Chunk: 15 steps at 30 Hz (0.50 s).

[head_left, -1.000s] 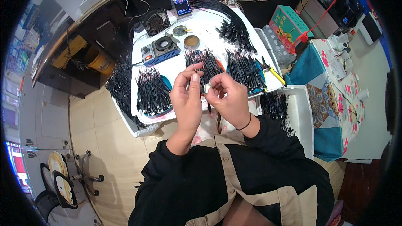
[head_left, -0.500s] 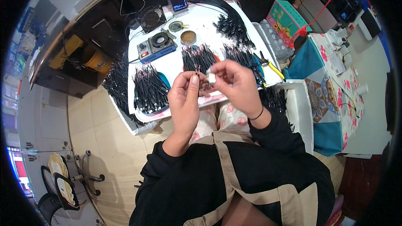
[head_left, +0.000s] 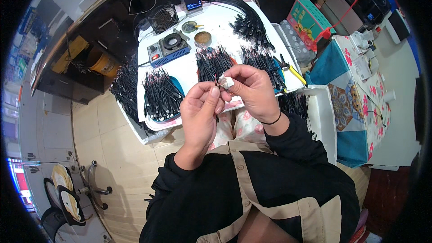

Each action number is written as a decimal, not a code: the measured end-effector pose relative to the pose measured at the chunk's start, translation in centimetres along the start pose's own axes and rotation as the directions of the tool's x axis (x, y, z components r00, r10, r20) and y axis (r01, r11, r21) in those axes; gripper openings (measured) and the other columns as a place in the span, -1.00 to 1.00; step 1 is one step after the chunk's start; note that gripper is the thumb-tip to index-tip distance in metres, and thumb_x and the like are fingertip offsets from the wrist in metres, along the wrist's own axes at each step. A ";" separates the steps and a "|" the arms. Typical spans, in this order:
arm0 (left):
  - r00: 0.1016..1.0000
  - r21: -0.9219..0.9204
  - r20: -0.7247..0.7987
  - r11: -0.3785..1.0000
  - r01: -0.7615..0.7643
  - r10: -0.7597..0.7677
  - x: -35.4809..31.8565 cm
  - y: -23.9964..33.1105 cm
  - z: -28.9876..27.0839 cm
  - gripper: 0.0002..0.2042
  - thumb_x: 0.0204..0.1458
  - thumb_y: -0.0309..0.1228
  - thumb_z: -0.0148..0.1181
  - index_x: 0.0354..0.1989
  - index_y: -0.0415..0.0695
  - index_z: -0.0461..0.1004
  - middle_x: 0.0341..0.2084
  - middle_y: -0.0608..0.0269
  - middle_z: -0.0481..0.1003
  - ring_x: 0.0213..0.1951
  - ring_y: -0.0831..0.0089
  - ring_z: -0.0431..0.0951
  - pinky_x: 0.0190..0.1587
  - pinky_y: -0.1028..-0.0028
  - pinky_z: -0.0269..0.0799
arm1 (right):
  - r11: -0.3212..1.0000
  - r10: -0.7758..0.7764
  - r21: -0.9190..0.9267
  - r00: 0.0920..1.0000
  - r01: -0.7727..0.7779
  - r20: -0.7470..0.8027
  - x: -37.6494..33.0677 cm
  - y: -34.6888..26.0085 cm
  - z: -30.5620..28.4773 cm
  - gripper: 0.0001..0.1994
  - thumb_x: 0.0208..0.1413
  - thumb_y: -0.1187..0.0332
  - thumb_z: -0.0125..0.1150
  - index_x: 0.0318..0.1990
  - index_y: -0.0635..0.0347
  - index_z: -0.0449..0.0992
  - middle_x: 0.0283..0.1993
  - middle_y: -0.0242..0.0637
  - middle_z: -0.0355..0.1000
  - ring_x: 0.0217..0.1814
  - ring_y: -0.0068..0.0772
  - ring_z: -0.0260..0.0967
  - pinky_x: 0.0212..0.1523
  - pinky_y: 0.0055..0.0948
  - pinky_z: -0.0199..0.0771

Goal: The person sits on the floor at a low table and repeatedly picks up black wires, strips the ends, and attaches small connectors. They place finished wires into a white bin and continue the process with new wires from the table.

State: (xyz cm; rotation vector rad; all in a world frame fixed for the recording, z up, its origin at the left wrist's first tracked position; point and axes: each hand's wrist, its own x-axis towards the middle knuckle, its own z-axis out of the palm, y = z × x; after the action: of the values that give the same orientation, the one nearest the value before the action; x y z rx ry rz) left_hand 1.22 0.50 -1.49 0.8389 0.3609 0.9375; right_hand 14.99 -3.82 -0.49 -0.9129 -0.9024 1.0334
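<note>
The left hand (head_left: 200,112) pinches a thin black cable (head_left: 218,119), with its little wire ends poking up by the thumb tip. The right hand (head_left: 258,93) pinches a small white bit (head_left: 228,82); what it is made of, I can't tell. Half a second ago there was a gap between the left thumb and the white bit. Now the gap is nearly gone, so both hands work at one spot, the wire ends. Whether the white bit goes around the wires or just beside them is hidden. Past the grip is a middle bunch of black cables (head_left: 213,60). Left of the grip lies another bunch (head_left: 159,96); off to the right are yellow-handled pliers (head_left: 296,76).
</note>
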 end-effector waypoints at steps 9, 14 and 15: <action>0.999 -0.043 -0.031 0.998 0.043 -0.044 -0.7 0.4 -0.5 -0.88 0.16 -0.51 0.09 -0.20 -0.31 0.40 -0.49 0.14 0.50 -0.56 0.66 0.29 -0.48 0.69 0.22 | 0.920 -0.253 -0.284 0.963 0.269 0.094 -0.4 -0.3 0.5 -0.90 0.09 0.51 0.21 -0.24 0.34 0.53 -0.36 -0.30 0.49 -0.40 -0.63 0.42 -0.39 -0.64 0.45; 0.999 -0.025 -0.021 0.999 0.043 -0.043 -0.8 0.4 -1.1 -0.89 0.15 -0.53 0.09 -0.22 -0.30 0.41 -0.50 0.13 0.50 -0.59 0.68 0.27 -0.50 0.70 0.20 | 0.771 -0.343 -0.492 0.914 0.405 0.216 -0.4 -0.9 0.0 -0.91 0.02 0.58 0.23 -0.29 0.33 0.54 -0.33 -0.27 0.47 -0.36 -0.62 0.41 -0.40 -0.64 0.41; 0.999 -0.034 -0.009 0.998 0.050 -0.051 -0.8 0.5 -1.2 -0.90 0.15 -0.52 0.09 -0.22 -0.30 0.41 -0.50 0.13 0.50 -0.60 0.68 0.26 -0.50 0.70 0.19 | 0.809 -0.312 -0.461 0.931 0.365 0.191 -0.4 -0.8 0.0 -0.90 0.03 0.57 0.23 -0.27 0.33 0.54 -0.32 -0.29 0.47 -0.35 -0.63 0.41 -0.39 -0.65 0.41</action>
State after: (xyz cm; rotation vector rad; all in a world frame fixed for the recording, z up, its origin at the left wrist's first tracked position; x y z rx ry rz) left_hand -0.22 0.52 -1.96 0.7915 0.3726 0.8986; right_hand 15.17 -4.41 0.17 -1.0682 -1.4044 0.5467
